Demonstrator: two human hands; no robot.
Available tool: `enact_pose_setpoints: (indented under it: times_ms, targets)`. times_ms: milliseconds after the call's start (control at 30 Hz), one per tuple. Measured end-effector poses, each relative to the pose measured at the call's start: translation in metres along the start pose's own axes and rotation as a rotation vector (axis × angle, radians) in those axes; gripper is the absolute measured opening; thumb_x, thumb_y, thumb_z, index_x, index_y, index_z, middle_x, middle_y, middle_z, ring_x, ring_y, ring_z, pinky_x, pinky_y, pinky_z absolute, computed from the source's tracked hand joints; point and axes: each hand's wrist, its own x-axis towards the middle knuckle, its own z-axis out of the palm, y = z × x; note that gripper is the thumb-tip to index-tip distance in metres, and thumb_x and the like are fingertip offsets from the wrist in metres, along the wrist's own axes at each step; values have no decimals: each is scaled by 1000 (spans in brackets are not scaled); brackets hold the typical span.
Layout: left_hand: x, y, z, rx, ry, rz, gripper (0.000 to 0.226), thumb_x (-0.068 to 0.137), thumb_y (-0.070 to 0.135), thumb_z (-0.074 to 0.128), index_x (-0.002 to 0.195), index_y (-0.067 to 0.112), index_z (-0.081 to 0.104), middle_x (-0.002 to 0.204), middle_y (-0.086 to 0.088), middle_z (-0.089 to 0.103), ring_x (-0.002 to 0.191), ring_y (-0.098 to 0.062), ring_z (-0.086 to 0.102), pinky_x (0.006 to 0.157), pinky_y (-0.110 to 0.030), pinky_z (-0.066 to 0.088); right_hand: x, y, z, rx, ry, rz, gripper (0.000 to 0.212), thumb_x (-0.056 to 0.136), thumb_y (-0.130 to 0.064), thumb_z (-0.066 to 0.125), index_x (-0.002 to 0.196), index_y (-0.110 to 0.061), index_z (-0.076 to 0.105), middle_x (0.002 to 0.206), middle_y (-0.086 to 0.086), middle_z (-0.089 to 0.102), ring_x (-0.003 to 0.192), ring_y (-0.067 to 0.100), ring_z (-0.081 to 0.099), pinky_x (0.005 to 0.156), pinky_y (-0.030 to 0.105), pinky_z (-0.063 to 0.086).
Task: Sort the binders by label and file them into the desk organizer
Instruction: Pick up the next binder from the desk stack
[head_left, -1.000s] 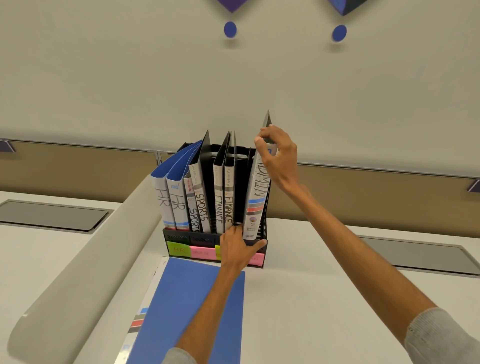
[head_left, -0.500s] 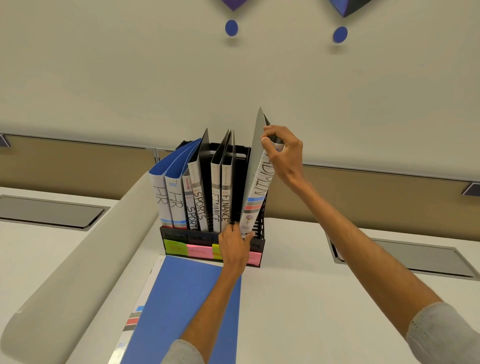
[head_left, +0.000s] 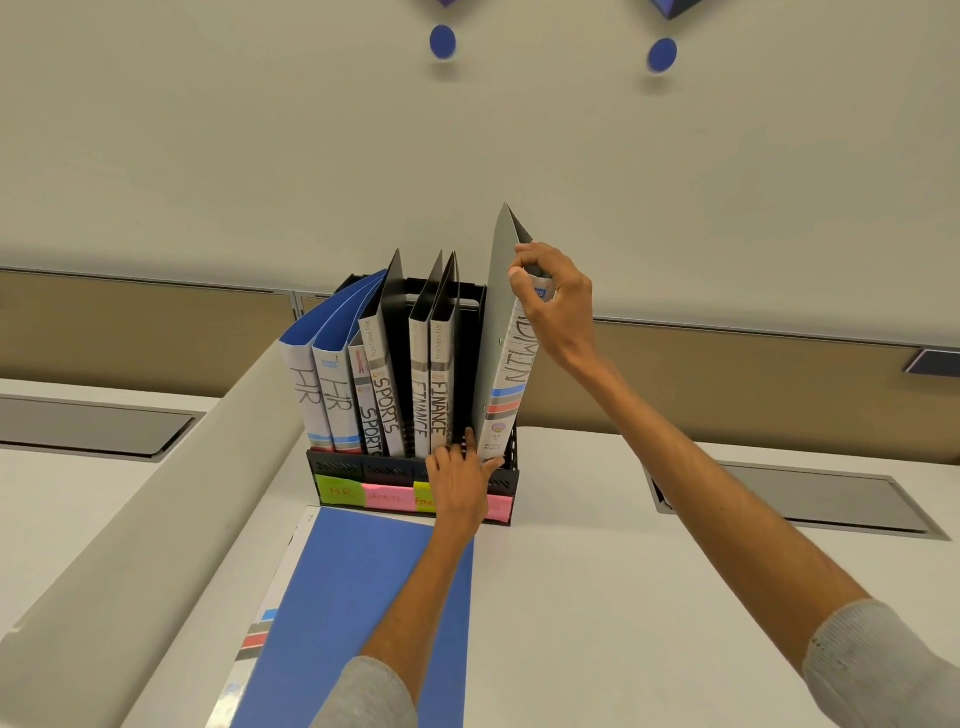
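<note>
Nearest to us, a blue binder (head_left: 358, 613) lies flat on the desk (head_left: 597, 597), just before the black desk organizer (head_left: 363, 467). Our left hand (head_left: 460, 483) rests with fingers spread against the organizer front, at the foot of the ADMIN binder (head_left: 511, 364). Our right hand (head_left: 553, 301) is clamped on that binder's top; it stands tilted in the rightmost slot, beside the FINANCE binders (head_left: 434, 384).
</note>
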Motion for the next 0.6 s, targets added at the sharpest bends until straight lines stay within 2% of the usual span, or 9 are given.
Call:
enact_pose_setpoints:
  times_ms: [67,133,267,367,433,533,600]
  targets:
    - [1,-10,-3,-38,-27,51,64,103,46,26,154,11,8,134,-7,50,120,-26,40,102,-37,30,0,1,2,3,1,-6,11,91,-16,61,94,-9,68,113,-1,67,113,12,59,95,20,48]
    - [0,-17,-4,-86,-40,96,60,105,37,28,154,10,7,134,-5,51,121,-24,40,103,-35,30,-1,1,3,-3,18,-14,11,91,-15,61,93,-8,68,111,-3,66,109,9,59,93,20,49]
    - [-2,-16,-6,-208,3,28,55,104,37,34,151,12,23,126,-9,56,118,-22,45,102,-32,32,-5,5,4,-8,20,-18,11,91,-15,60,94,-7,68,111,1,68,108,-8,52,94,11,43]
    - [-3,-16,-6,-304,21,19,56,102,35,42,150,11,28,126,-11,57,118,-25,45,103,-34,32,-9,8,2,-16,22,-12,12,92,-14,60,95,-7,68,112,3,68,108,-17,48,94,6,39]
    - [-4,-18,-7,-353,34,23,62,98,39,48,150,10,30,126,-11,57,119,-26,45,104,-36,31,-10,10,1,8,35,11,12,92,-14,59,96,-7,67,114,2,66,107,-13,53,91,9,44]
    - [-4,-18,-4,-341,55,59,69,91,52,51,146,13,38,121,-6,62,116,-25,46,103,-36,31,-11,8,1,17,31,19,13,93,-16,58,95,-7,66,114,-3,64,106,8,60,90,21,50]
    - [-4,-16,-3,-333,53,65,65,89,60,48,140,20,48,122,-6,60,118,-23,44,104,-35,28,-9,8,1,-12,1,16,14,94,-18,57,95,-8,66,115,-1,65,106,14,61,90,23,50]
